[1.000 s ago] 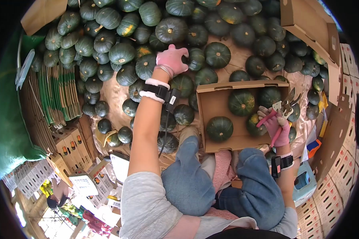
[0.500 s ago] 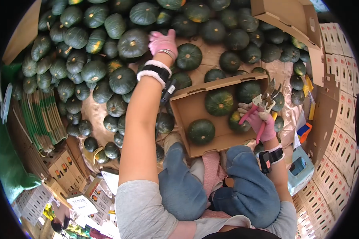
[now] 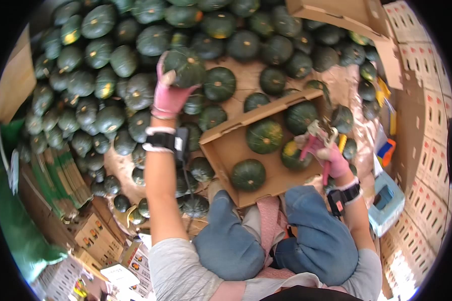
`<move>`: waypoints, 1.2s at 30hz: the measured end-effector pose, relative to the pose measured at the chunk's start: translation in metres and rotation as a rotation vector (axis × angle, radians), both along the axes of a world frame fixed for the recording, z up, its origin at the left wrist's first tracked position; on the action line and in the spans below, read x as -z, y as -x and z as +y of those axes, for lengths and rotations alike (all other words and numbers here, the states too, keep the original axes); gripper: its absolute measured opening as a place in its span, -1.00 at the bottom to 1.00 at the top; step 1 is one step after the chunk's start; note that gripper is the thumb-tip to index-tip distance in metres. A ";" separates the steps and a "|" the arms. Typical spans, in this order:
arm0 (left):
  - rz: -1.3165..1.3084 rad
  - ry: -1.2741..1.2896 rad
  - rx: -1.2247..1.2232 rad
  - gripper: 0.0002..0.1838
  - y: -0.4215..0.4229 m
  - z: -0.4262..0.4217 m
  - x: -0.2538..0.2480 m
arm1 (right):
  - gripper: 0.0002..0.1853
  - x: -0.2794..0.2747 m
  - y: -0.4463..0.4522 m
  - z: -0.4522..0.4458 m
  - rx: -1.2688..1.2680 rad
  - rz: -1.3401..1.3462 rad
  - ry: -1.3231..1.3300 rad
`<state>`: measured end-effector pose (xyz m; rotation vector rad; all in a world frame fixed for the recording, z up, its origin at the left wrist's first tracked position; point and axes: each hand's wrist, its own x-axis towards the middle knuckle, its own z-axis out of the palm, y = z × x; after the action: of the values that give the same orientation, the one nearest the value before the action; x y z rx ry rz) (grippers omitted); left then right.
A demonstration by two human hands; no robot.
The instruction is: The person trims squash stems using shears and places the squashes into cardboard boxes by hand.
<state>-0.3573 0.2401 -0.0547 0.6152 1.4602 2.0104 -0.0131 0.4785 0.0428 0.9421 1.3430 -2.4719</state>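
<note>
My left hand (image 3: 172,96), in a pink glove, is wrapped round a dark green kabocha squash (image 3: 186,69) at the edge of the pile. In my right hand (image 3: 331,158), also gloved in pink, is a pair of red-handled pruning shears (image 3: 314,140), its metal end pointing away from me. Just beneath that hand, at the right side of an open cardboard box (image 3: 219,150), lies a squash with a yellow patch (image 3: 292,154); I cannot tell whether the fingers touch it. Several squashes sit in the box, among them one near its front (image 3: 248,175).
A large heap of squashes (image 3: 105,70) spreads across the far side and left. Flattened green-edged cartons (image 3: 60,175) stand at left. A blue plastic container (image 3: 386,203) is to the right, beside stacked printed boxes (image 3: 419,150). Another cardboard box (image 3: 341,17) lies at the far right.
My left hand has gone from open over the pile to gripping a squash, which is now lifted against its palm. My right hand still has the shears, with their end tilted more to the left.
</note>
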 end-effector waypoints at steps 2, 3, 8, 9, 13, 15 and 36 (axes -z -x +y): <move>-0.677 -0.368 0.066 -0.27 -0.025 -0.008 -0.033 | -0.29 -0.001 0.001 0.004 -0.057 0.008 -0.049; -0.650 -0.350 0.056 -0.26 -0.033 -0.010 -0.041 | -0.28 -0.002 0.003 0.004 -0.065 0.005 -0.074; -0.761 -0.289 -0.017 -0.40 -0.062 0.013 -0.061 | -0.29 -0.008 0.015 0.006 -0.223 -0.064 -0.319; -0.785 -0.320 -0.012 -0.41 -0.065 0.015 -0.062 | -0.29 -0.013 0.021 0.002 -0.230 -0.062 -0.398; -1.067 -0.446 0.092 -0.47 -0.085 0.008 -0.079 | -0.29 -0.025 0.030 -0.007 -0.252 -0.042 -0.523; -0.876 -0.268 0.159 -0.40 -0.095 0.008 -0.075 | -0.32 -0.030 0.033 -0.007 -0.298 -0.115 -0.586; -1.200 -0.398 0.218 -0.09 -0.145 0.033 -0.097 | -0.43 -0.060 0.077 -0.028 -0.522 -0.063 -1.820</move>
<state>-0.2119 0.2727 0.0422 -0.3000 0.2681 1.8878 -0.0900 0.4500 0.1032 0.5468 3.0721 -0.3295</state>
